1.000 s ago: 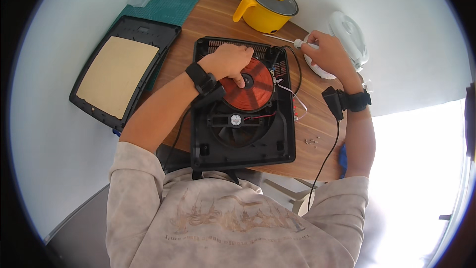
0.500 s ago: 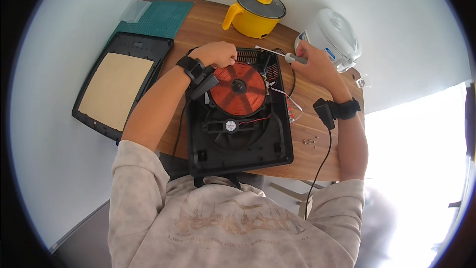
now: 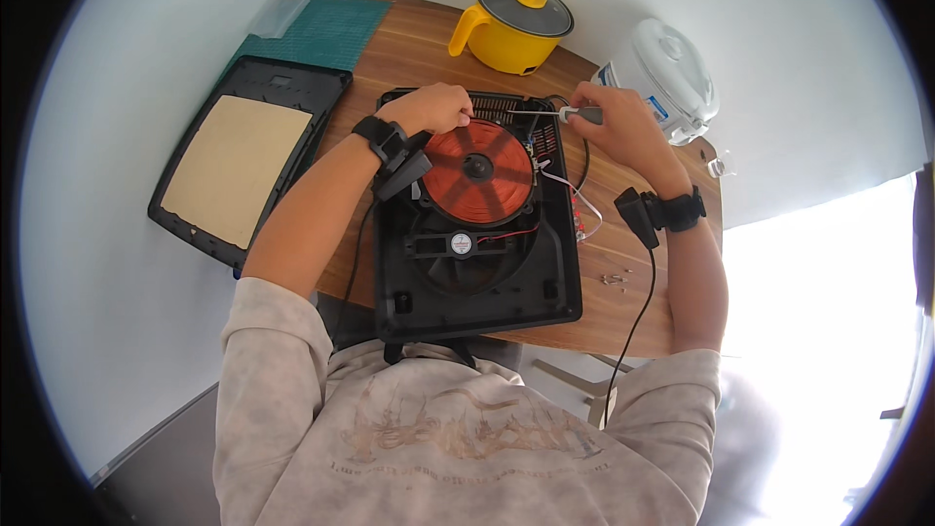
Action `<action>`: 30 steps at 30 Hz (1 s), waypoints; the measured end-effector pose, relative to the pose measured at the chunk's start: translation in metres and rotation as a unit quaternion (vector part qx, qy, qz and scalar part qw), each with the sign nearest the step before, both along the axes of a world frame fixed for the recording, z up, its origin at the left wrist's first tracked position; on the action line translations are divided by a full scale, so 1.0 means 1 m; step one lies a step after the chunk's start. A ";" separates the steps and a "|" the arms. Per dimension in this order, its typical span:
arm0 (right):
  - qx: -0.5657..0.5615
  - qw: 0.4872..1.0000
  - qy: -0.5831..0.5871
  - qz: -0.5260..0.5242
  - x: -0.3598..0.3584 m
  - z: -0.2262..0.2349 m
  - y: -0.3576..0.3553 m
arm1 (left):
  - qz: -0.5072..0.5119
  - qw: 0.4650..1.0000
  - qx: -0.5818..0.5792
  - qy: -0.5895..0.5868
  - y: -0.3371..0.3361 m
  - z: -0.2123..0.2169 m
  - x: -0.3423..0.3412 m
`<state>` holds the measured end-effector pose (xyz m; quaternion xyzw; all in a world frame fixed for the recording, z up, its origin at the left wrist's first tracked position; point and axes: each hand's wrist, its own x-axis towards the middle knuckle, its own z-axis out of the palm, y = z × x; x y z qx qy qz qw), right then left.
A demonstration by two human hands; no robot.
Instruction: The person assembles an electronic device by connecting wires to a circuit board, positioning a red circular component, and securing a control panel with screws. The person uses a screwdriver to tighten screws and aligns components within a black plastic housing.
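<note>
Opened cooker casing, cover off, coil and fan in place

Black casing (image 3: 487, 319): one, open side up, directly before the person on the worktop (image 3: 648, 234), its near edge by the shirt.
Cover (image 3: 234, 170): one, black-framed, tan sheet showing, fully off and lying left of the casing, partly on a green mat (image 3: 346, 24).
Screws (image 3: 614, 280): what look like several small loose ones, right of the casing; count not clear.
Red coil (image 3: 477, 197): one, round, seated in the casing.
Fan (image 3: 460, 244): one, nearer the person, in place.
Wires (image 3: 570, 185): white, running out over the casing's right side.
Left hand (image 3: 433, 107): fingers curled in at the coil's far-left edge; whether they grip anything cannot be told.
Right hand (image 3: 623, 127): closed around the handle of a screwdriver (image 3: 586, 115), shaft pointing left over the far vents; tip contact unclear.
Condition: opening appears complete; inner parts seem largely unremoved, so the stripping-down, by judgement, is at an early stage.
</note>
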<state>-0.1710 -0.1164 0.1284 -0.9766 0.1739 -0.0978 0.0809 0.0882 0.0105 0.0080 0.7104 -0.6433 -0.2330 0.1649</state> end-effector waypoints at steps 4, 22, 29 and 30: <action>0.021 1.000 -0.011 0.015 0.003 0.004 0.003 | -0.010 1.000 0.007 -0.008 -0.002 -0.002 0.002; 0.008 1.000 0.010 0.015 0.007 0.009 0.006 | -0.045 0.991 0.121 -0.030 0.000 0.019 -0.004; 0.005 1.000 0.020 0.005 0.012 0.016 -0.003 | -0.053 0.993 0.108 -0.019 -0.001 0.011 0.000; 0.005 1.000 0.020 0.008 0.012 0.016 -0.006 | -0.050 0.993 0.105 -0.019 0.000 0.012 0.000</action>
